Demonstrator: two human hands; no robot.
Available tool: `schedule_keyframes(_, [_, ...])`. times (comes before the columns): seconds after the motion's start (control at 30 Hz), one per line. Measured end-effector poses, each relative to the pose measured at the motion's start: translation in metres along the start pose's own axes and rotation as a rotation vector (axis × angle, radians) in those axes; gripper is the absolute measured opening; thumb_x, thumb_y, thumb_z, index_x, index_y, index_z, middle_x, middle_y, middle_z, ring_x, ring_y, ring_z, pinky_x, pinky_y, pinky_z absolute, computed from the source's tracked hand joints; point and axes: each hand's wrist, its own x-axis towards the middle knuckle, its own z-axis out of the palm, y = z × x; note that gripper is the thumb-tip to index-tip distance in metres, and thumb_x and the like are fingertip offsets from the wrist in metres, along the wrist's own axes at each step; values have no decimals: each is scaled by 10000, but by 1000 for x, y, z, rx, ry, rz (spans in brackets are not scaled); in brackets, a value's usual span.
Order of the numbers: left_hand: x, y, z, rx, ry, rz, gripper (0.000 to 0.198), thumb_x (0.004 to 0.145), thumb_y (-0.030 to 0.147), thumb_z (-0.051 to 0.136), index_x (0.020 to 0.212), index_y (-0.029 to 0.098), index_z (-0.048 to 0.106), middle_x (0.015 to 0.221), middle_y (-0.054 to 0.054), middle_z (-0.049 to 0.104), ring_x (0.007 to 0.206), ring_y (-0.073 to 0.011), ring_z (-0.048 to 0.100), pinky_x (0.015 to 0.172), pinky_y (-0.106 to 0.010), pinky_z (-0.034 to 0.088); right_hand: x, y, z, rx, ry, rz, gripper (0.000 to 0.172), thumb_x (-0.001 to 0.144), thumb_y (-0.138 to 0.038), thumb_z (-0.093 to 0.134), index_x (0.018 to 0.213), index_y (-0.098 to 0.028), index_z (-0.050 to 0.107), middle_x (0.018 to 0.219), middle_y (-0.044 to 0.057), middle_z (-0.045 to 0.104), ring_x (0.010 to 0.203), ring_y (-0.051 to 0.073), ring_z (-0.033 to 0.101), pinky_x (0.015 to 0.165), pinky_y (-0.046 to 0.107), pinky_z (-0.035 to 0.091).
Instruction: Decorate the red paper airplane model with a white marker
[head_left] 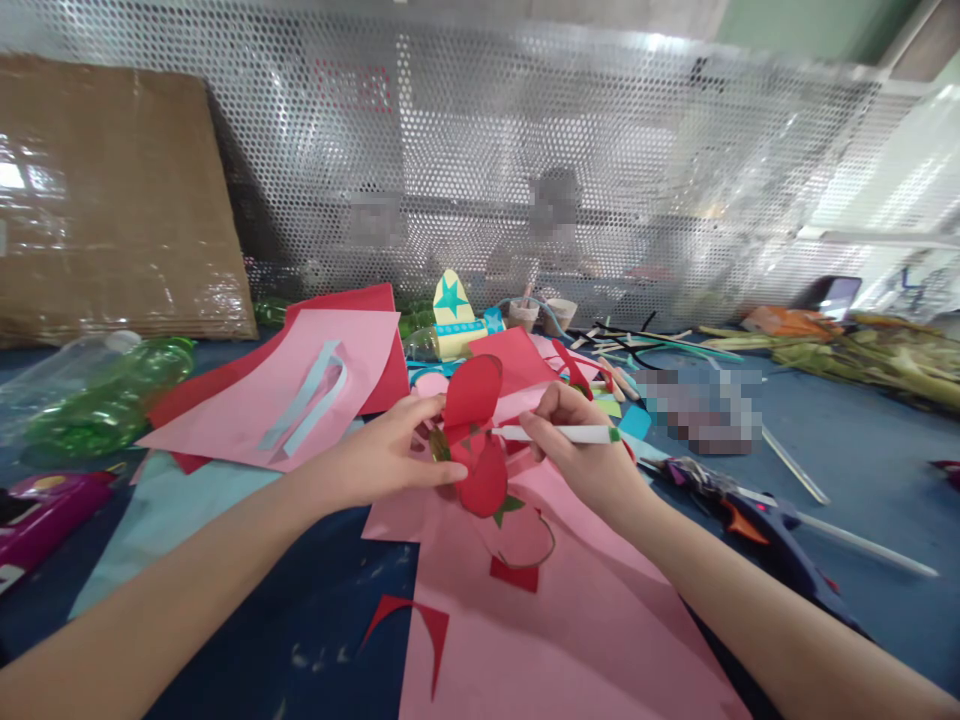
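Rounded red paper is held in a narrow pinch between the thumb and fingers of the left hand. A white marker is gripped in the closed fingers of the right hand, its tip pointed at the red paper; whether contact is made cannot be told. Marking seems to be in hand, and a steady left pinch with a controlled stroke appears called for. Below the fingers, pink paper is spread on the blue tabletop; right of them, a glue gun is laid. Beyond them, a perforated metal screen is seen.
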Motion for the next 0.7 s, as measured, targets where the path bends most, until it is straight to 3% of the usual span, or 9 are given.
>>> schedule_keyframes(0.7, [0,0,-1,43,22,-3,589,719,431,665,1240,209,502,1113,-73,572,968,-238,586,844,-366,455,0,0,0,47,-3,7,244,731,-267,575,607,-224,369,531,-66,401,508,100,361,507,252,298])
